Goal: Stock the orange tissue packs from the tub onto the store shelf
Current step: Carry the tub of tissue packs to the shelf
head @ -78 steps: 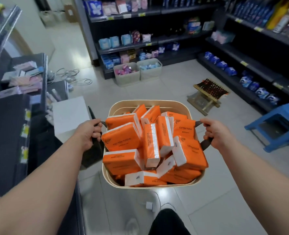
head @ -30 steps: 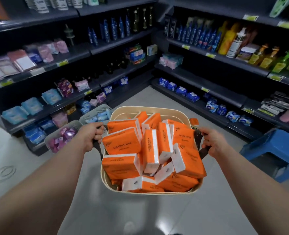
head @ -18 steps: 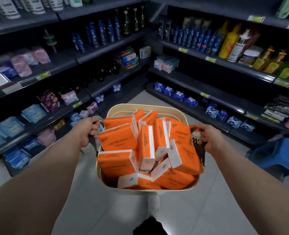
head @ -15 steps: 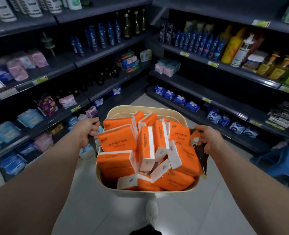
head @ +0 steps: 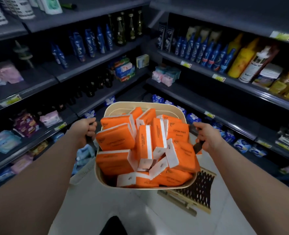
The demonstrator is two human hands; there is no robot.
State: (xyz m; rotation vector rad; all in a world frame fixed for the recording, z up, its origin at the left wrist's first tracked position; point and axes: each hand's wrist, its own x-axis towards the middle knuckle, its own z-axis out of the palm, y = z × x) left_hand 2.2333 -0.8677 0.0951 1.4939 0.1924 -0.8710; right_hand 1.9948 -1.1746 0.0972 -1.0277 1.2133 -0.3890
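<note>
Centrally, tub (head: 145, 103) hangs between gripping fingers (head: 91, 128).

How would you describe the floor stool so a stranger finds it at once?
Start at the beige tub of orange packs. On the pale floor just beneath its near right corner stands the low stool; unlike the white basket on the left, it has a wooden frame and dark mesh top.

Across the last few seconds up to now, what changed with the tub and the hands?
The tub was carried from the open floor up to the corner shelves, and now partly hides the woven stool. Unchanged: left hand and right hand grip its handles, and the orange tissue packs lie piled inside, none removed.
</note>
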